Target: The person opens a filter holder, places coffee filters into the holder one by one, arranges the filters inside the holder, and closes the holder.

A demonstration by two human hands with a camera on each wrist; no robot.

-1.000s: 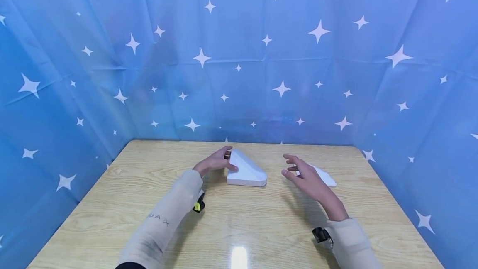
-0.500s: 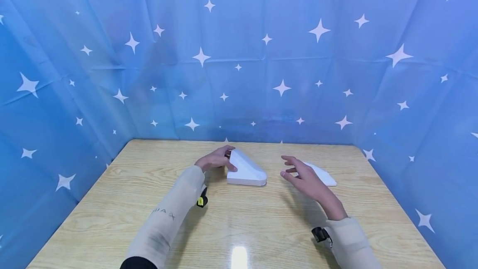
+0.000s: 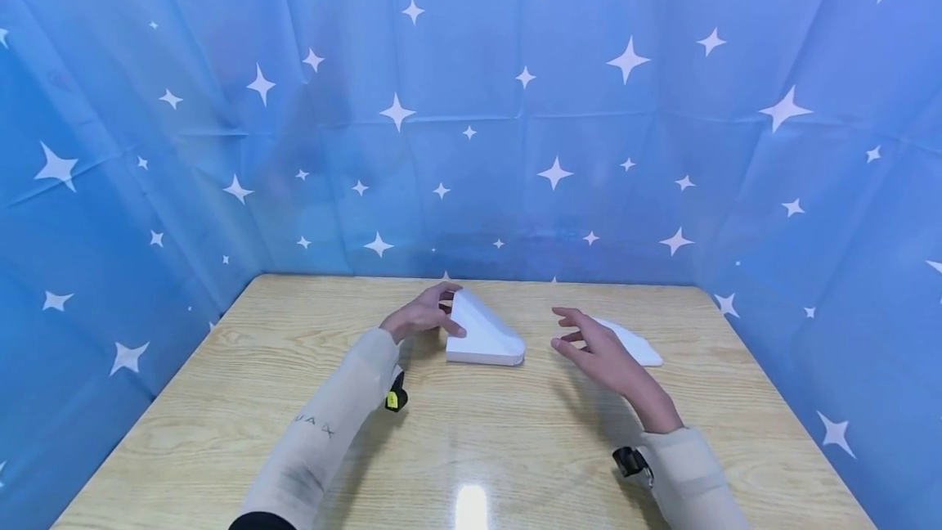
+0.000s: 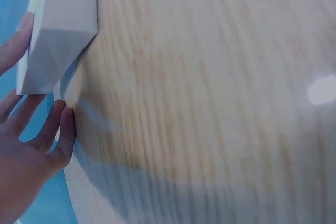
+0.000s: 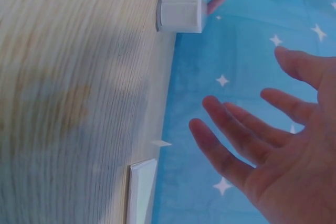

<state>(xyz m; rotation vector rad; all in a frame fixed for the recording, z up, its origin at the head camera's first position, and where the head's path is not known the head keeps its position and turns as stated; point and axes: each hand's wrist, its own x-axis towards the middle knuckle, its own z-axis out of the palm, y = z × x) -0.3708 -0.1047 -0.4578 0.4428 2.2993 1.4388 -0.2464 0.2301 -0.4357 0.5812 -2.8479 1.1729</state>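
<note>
A white triangular box [image 3: 482,332] with a bevelled top lies on the far middle of the table. My left hand [image 3: 423,313] holds its left side, the thumb on the top face and the fingers at the side edge. The left wrist view shows the thumb and fingers at one end of the box [image 4: 65,30]. My right hand [image 3: 599,350] hovers to the right of the box, fingers loosely spread and holding nothing. Behind that hand lies a thin flat white piece [image 3: 634,344], partly hidden by it; the right wrist view shows one end of the piece [image 5: 142,192].
The light wood-grain table [image 3: 471,432] reaches back to a blue curtain with white stars [image 3: 471,105], which also closes in both sides. A bright light reflection sits near the table's front. Small black devices [image 3: 629,461] are worn on both wrists.
My left forearm has shifted slightly, first right and then back left, with the hand staying at the box. The right hand has hardly moved.
</note>
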